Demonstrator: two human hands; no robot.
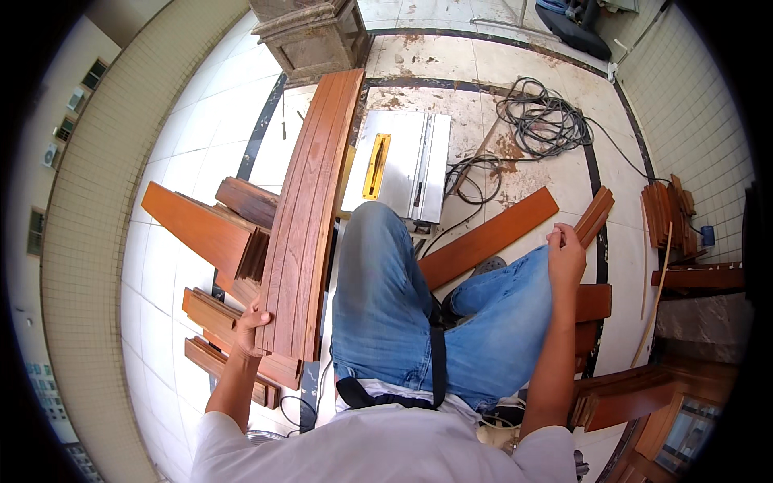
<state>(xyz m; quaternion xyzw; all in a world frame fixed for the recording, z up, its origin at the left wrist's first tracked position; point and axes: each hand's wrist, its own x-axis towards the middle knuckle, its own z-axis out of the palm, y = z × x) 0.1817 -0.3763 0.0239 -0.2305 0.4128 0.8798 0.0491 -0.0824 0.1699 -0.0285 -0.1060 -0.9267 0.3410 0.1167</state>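
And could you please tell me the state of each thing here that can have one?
Long reddish-brown grooved wooden boards: stacked lengthwise
Bare left hand: touching their near left edge; grip unclear
Bare right hand: fingers curled
Silver flat-topped table saw with yellow insert: upright; running or not, cannot tell
Long thin black cable: loosely coiled

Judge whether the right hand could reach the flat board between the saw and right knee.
Probably yes: the flat board has its upper end uncovered, near the right hand, nothing visible between.
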